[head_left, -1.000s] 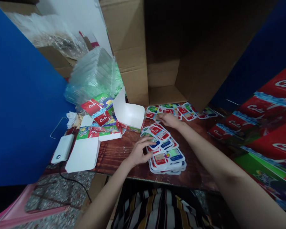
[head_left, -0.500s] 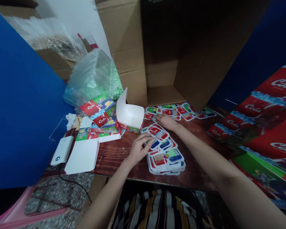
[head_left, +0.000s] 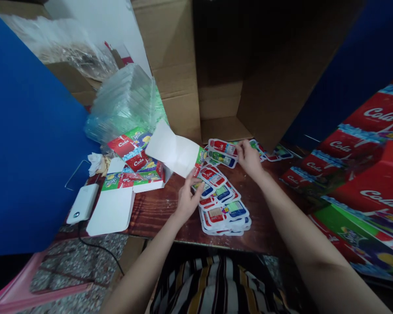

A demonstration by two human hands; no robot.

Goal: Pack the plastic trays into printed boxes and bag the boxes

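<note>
My left hand (head_left: 187, 198) is closed at the near corner of a small open carton (head_left: 173, 150), white inside with printed Cola and green sides. The carton tilts to the left with its flap raised. Just beside this hand lies a pile of bottle-shaped printed cards (head_left: 224, 213), red, green and blue with white edges. Further back, my right hand (head_left: 249, 160) pinches the right end of bottle-shaped cards (head_left: 222, 152), one red and one green showing. Its fingertips partly cover them.
More cards (head_left: 278, 152) lie by a large cardboard box (head_left: 173, 78). Flattened and folded printed cartons (head_left: 137, 163) and a white power bank (head_left: 82, 204) with a cable are on the left. Wrapped clear plastic trays (head_left: 127, 96) stand behind. Cola cartons (head_left: 343, 148) are stacked at right.
The small carton has tipped leftward, with my left hand now at its corner. My right hand has shifted right and now pinches cards it was resting over.
</note>
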